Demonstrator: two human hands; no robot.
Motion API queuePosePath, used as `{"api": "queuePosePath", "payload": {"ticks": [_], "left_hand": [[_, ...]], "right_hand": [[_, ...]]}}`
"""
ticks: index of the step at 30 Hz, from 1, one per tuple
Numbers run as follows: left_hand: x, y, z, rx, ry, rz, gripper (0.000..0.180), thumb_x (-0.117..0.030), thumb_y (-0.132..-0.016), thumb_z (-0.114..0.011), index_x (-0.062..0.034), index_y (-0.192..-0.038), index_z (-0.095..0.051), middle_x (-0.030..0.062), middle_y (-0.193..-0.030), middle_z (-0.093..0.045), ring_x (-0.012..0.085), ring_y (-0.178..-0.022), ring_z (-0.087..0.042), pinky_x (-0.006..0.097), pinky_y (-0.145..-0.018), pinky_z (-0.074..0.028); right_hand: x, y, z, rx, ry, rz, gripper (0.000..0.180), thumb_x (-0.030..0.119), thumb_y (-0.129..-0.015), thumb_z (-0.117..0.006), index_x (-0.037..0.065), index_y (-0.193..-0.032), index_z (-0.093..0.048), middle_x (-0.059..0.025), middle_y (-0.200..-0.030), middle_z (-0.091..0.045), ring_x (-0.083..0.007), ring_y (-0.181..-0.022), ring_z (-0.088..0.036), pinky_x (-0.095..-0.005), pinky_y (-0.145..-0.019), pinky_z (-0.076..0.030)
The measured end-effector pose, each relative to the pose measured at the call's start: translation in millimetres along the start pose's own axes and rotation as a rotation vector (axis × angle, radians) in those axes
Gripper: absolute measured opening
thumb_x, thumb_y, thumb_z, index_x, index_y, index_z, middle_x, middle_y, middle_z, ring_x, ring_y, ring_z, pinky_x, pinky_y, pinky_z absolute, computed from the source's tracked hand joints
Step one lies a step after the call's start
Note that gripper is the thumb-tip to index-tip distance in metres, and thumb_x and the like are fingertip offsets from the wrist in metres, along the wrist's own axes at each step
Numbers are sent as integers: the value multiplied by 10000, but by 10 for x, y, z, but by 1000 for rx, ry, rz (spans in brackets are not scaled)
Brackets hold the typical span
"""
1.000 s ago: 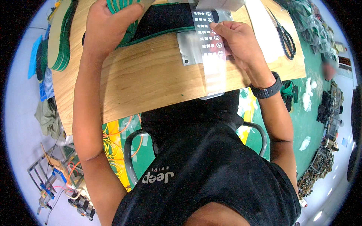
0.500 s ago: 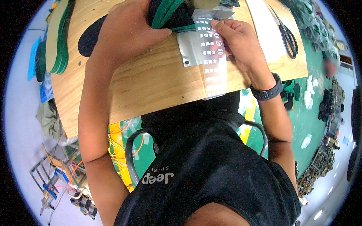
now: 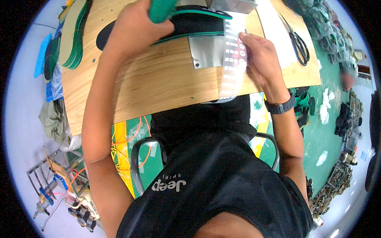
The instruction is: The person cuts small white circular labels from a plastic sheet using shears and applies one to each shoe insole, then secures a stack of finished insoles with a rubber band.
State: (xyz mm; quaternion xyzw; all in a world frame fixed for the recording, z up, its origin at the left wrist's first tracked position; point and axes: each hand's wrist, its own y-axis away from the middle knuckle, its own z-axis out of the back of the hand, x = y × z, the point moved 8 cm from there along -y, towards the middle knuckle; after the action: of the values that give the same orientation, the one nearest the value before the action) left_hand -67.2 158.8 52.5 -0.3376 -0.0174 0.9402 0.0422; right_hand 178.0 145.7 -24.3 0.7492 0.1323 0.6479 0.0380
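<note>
My left hand [image 3: 137,29] is closed around a green insole [image 3: 162,10], raised and tilted over the far side of the table. Under and beside it, black insoles with green edges [image 3: 194,27] lie lengthwise, their right ends meeting a clear label strip [image 3: 232,67]. My right hand [image 3: 260,53] pinches the right edge of this strip between thumb and fingers. White print runs down the strip, and its lower end hangs over the table's near edge. A flat metal plate [image 3: 206,51] lies under the insoles, left of the strip.
A metal block [image 3: 234,4] stands at the far edge of view. Black-handled scissors [image 3: 298,45] lie on the right, beside white paper [image 3: 274,35]. A stack of green-edged insoles [image 3: 75,39] sits at the far left of the wooden table [image 3: 158,85]. Bagged goods [image 3: 317,27] are piled beyond the right side.
The green insole in my left hand has come up, its green face now showing. The black insoles lie more exposed on the table. My right hand and the strip's upper part sit slightly lower and further right.
</note>
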Motion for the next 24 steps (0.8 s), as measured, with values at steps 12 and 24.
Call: {"api": "queuePosePath", "payload": {"ticks": [12, 24], "left_hand": [[584, -49, 278, -312, 318, -173, 210, -175, -740, -691, -25, -867, -617, 13, -783, -628, 101, -707, -571, 283, -657, -465], [558, -57, 273, -306, 175, -166, 233, -222, -738, -705, -33, -847, -626, 23, -744, -631, 112, -668, -575, 290, -630, -469]], "right_hand": [[-64, -141, -293, 107, 188, -173, 265, 177, -925, -562, -35, -767, -587, -67, -595, -585, -128, -459, -581, -226, -390, -501], [-44, -118, -315, 145, 244, -152, 274, 200, -945, -529, -25, -810, -611, -92, -637, -633, -129, -483, -611, -218, -400, -501]]}}
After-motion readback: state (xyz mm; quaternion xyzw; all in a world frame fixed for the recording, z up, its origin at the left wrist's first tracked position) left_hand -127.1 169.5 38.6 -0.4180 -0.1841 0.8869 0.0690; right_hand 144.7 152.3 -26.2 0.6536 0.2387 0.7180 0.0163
